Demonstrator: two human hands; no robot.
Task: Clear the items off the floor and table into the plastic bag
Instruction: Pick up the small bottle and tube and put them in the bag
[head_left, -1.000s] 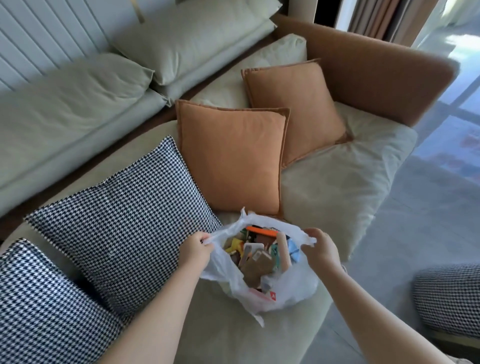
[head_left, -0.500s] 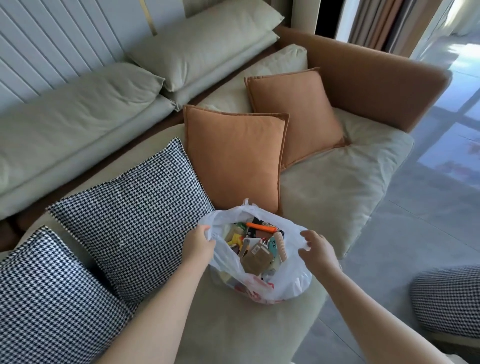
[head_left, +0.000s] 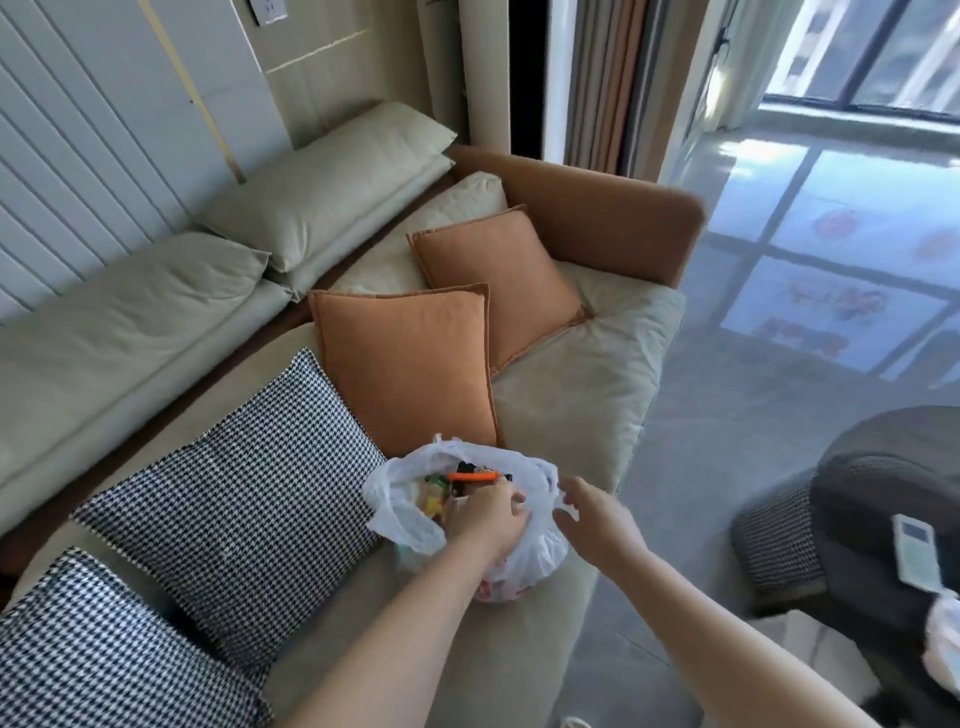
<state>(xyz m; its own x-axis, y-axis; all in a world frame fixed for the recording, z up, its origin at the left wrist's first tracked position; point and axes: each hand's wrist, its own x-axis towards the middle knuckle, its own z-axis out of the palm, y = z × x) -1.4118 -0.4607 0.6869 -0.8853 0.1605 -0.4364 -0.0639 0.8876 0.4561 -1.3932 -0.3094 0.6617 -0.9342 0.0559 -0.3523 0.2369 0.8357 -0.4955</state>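
Low in the middle of the frame, the white crinkled plastic bag (head_left: 524, 551) sits full on the beige sofa seat (head_left: 571, 395), my left hand (head_left: 488, 514) gripping its rim, my right hand (head_left: 592, 512) loose-fingered and empty beside; I judge gathering the handles comes next.

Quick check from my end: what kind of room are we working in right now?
Most likely a home living room: a long sofa with orange cushions and houndstooth pillows, floor-to-ceiling windows, and the plastic bag resting on the sofa seat.
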